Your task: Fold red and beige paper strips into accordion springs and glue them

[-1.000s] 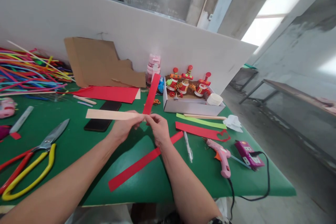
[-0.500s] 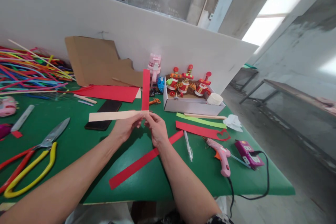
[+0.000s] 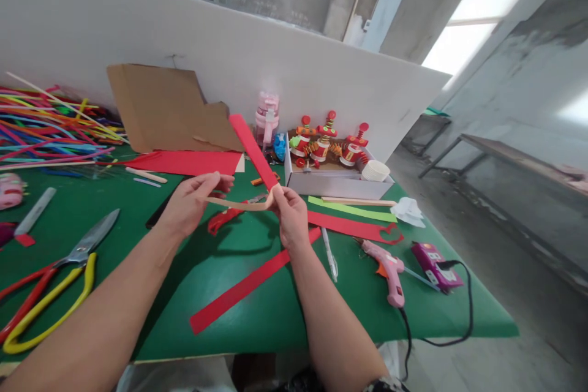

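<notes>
My right hand (image 3: 290, 211) pinches the spot where a red paper strip (image 3: 255, 152) and a cream paper strip (image 3: 243, 205) meet. The red one slants up and to the left from those fingers. Level across the gap runs the cream one, bent near the right end, its left end closed in my left hand (image 3: 195, 199). Beneath them on the green table lies a tool with red handles (image 3: 225, 217), partly covered. Another red strip (image 3: 248, 291) lies flat under my right wrist.
Large scissors (image 3: 78, 263) lie at left, near a pile of coloured pipe cleaners (image 3: 50, 128). Rightward are a pen (image 3: 329, 254), a pink glue gun (image 3: 386, 266) with its cord, and a purple box (image 3: 436, 266). A white box (image 3: 340, 185) holding red figures stands behind.
My hands have moved apart, the left one going left along the cream strip. The red strip has tipped from upright to leaning left, and the cream strip has turned edge-on and bent.
</notes>
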`<state>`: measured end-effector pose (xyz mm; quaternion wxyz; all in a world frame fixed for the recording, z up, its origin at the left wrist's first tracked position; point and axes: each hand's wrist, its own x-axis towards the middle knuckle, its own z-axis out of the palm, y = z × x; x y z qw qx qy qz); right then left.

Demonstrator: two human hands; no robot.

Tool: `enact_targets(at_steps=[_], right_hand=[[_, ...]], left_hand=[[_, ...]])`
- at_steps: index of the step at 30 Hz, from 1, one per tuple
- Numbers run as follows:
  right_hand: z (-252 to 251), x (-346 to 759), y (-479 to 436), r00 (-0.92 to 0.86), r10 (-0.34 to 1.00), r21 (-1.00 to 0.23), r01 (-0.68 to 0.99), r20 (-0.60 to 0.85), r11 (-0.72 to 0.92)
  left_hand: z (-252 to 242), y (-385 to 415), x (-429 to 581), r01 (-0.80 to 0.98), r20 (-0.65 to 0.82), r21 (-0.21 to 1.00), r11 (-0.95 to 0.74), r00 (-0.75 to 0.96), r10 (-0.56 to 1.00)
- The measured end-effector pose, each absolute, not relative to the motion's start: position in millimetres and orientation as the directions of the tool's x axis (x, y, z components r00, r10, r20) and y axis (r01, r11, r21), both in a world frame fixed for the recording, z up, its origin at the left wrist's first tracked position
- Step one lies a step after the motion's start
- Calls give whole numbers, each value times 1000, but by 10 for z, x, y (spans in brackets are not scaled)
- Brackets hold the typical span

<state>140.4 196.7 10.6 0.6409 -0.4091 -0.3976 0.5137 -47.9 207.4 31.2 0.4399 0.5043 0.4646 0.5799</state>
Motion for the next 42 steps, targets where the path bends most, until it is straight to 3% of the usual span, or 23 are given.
enact_targets(at_steps=[3,5,7,11,16,22,30,42], right_hand=[[134,1413,1953,345,920,-959,-142,186,247],[169,1440,1950,433,874,-951,-107,218,290],[193,1437,1936,397,896,-944,-168,197,283],[166,1302,1859,77,989,-964,-227,125,140],[65,1146,1807,-41,995,-973,-213,95,85],[23,1158,1845,-30,999,-938,-345,39,26],[28,1193,1832,-38,979,-972,-130,200,194],[19,1252,1859,-166,967,-980,7,194,198]], left_hand=[[360,2045,-513,247,309,927,-281,-84,947],[379,2043,-558,354,377,877,-324,-91,922],[382,2047,-593,281,353,906,-317,-87,932],[355,2011,-525,-38,190,982,-187,90,978],[302,1929,-324,-60,-6,998,13,117,993],[206,1947,-239,-128,53,990,-61,-68,996],[201,1908,-153,-209,137,968,-143,-42,990],[188,1908,-157,-267,48,963,-41,21,999]])
